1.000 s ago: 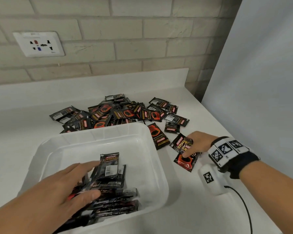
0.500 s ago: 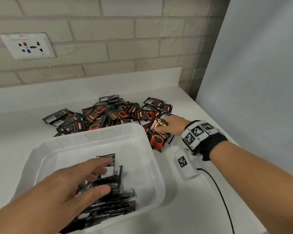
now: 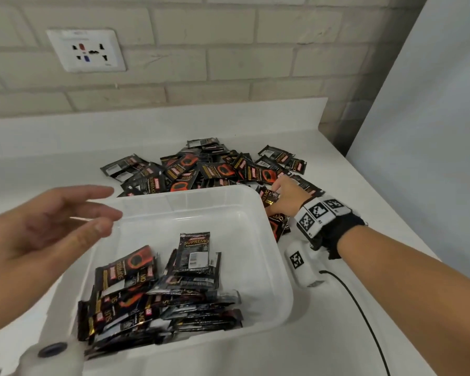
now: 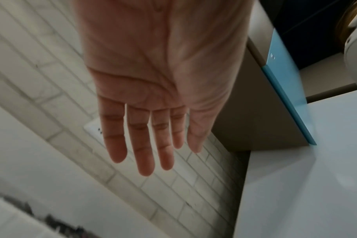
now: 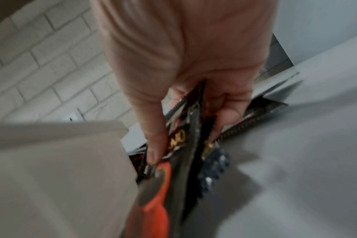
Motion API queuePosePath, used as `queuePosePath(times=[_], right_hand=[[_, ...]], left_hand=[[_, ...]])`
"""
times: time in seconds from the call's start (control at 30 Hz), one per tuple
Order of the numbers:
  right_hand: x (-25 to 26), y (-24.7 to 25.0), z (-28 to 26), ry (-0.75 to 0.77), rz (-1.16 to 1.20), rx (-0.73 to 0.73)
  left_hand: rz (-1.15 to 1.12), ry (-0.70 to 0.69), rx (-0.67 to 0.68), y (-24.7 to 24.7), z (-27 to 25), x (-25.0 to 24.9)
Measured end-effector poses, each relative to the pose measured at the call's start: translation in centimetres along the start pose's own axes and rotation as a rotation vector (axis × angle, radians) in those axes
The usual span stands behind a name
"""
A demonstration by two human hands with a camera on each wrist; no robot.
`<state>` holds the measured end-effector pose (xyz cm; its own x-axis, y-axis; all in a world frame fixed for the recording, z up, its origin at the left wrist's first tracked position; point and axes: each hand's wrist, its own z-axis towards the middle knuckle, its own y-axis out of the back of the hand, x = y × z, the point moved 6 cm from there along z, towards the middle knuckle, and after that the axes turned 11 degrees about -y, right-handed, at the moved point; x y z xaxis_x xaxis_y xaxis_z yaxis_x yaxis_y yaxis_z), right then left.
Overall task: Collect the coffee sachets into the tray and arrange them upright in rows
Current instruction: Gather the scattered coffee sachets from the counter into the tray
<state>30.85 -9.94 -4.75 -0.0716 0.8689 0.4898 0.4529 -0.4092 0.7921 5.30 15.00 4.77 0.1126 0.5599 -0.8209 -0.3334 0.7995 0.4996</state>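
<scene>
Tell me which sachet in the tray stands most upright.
The sachet showing its barcode back, near the middle of the tray. It stands tallest with its top edge up; the others lean or lie flat in front of it.

A white counter (image 3: 337, 335) carries everything, running back to a low white upstand below the brick wall. On it sits a translucent white tray (image 3: 272, 270), close to the near edge. Behind the tray lies a loose heap of black-and-orange sachets (image 3: 209, 169) — flat, overlapping, facing every way — spreading from left of the tray's far rim across to the right corner. A few strays (image 3: 299, 164) lie at the heap's right end, just apart from it. More sachets lie against the tray's right wall. A black cable (image 3: 364, 316) trails over the counter right of the tray.
</scene>
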Motion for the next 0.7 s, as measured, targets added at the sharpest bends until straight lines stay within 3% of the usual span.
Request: queuePosePath(times=[0.17, 0.27, 0.43, 0.6, 0.7], right_hand=[[-0.7, 3.4, -0.9, -0.004, 0.201, -0.064], [-0.8, 5.6, -2.2, 0.038, 0.391, -0.130], [0.9, 6.7, -6.4, 0.177, 0.705, -0.121], [3.8, 4.1, -10.7, 0.264, 0.807, 0.091], [4.7, 1.5, -12.0, 0.279, 0.750, 0.107]], left_hand=[[-0.050, -0.056, -0.006, -3.8, 1.2, -3.3], [-0.115, -0.027, 0.033, -5.5, 2.7, -3.4], [-0.225, 0.059, 0.110, -9.9, 4.3, -4.8], [-0.385, 0.183, 0.165, -14.1, 5.1, -5.7], [-0.478, 0.240, 0.186, -15.2, 4.6, -5.8]])
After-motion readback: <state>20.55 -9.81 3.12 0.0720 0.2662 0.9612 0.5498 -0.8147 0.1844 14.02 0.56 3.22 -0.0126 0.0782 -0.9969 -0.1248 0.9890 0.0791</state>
